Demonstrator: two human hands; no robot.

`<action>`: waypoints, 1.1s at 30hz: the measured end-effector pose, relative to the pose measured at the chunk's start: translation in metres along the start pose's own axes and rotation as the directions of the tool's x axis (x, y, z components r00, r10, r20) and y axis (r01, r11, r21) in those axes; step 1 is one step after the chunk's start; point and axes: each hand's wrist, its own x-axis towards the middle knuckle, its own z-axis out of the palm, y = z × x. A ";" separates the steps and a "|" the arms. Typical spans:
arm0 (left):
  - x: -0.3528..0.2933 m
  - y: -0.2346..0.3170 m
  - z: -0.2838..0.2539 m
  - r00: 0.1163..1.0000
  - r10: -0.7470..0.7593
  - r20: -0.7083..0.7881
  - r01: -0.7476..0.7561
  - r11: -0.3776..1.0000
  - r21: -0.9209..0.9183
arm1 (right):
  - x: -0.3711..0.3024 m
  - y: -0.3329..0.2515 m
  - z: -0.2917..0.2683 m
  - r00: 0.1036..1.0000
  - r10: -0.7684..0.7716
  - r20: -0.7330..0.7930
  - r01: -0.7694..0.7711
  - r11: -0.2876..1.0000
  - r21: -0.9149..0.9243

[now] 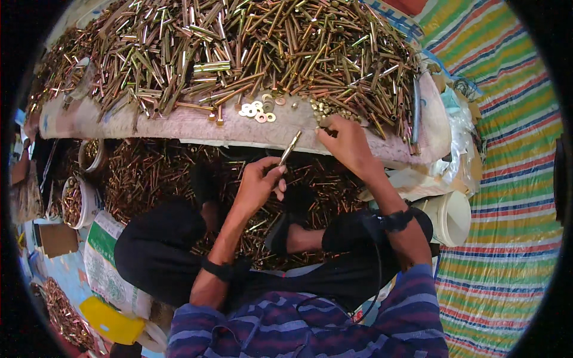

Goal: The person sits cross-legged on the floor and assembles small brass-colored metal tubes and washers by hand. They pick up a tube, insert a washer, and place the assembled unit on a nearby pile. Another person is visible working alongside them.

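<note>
Left hand (258,182) pinches one brass-coloured bolt (290,147) upright over the lap; right hand (346,142), fingers curled, picks among small nuts (323,109) at the padded board's (197,126) edge, just beside loose washers (258,111). Judging by the big bolt heap (239,48) on the board and more bolts underfoot, most work remains. Filled tubs (74,201) sit left, striped mat (513,179) right.

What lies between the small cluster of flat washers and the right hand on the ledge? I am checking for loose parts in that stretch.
In the head view, a small heap of brass nuts lies between the washers and the right hand, on the pinkish ledge.
</note>
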 end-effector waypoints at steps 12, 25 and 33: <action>-0.005 0.008 0.006 0.998 0.020 0.051 -0.026 0.992 0.122 | -0.029 -0.020 -0.019 0.996 -0.047 0.074 0.014 0.918 0.396; -0.007 0.013 0.003 0.997 0.056 0.055 -0.068 0.966 0.251 | -0.030 -0.019 -0.036 0.969 -0.241 0.063 0.208 0.923 0.324; -0.012 0.026 0.001 0.995 0.049 0.086 -0.074 0.947 0.314 | -0.038 -0.017 -0.043 0.965 -0.153 0.213 0.047 0.899 0.436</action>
